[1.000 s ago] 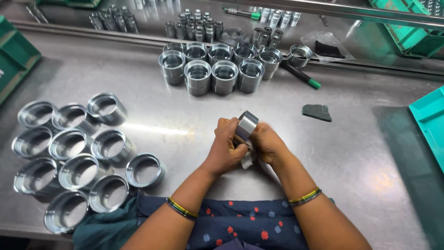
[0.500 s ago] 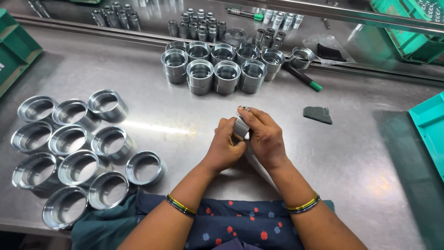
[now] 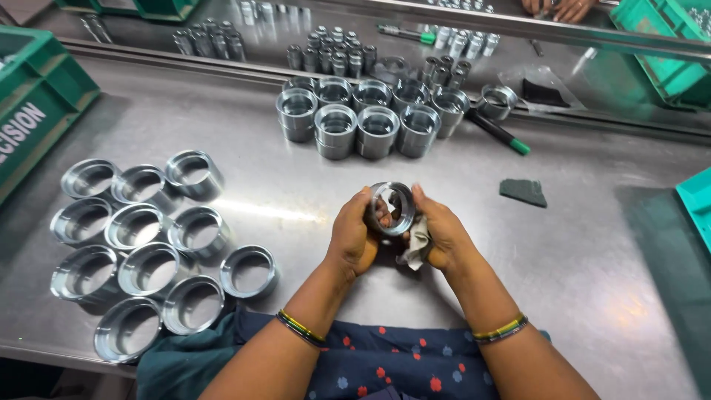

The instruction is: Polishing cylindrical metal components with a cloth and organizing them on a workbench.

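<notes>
Steel table [image 3: 244, 133]; eleven rings [image 3: 137, 226] lower left, perhaps nine upper centre. My left hand [image 3: 352, 237] and right hand [image 3: 441, 233] pinch one ring [image 3: 392, 209], right also clutching cloth [image 3: 418, 243].

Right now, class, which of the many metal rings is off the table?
The ring held up between the left hand and right hand. Every other ring rests on the steel table, grouped at left or stacked behind.

Left hand [image 3: 354, 235] and right hand [image 3: 442, 233] grip a metal ring [image 3: 393, 208] between them above the steel desk [image 3: 592, 252]; a pale cloth [image 3: 417, 243] lies in the right palm.
</notes>
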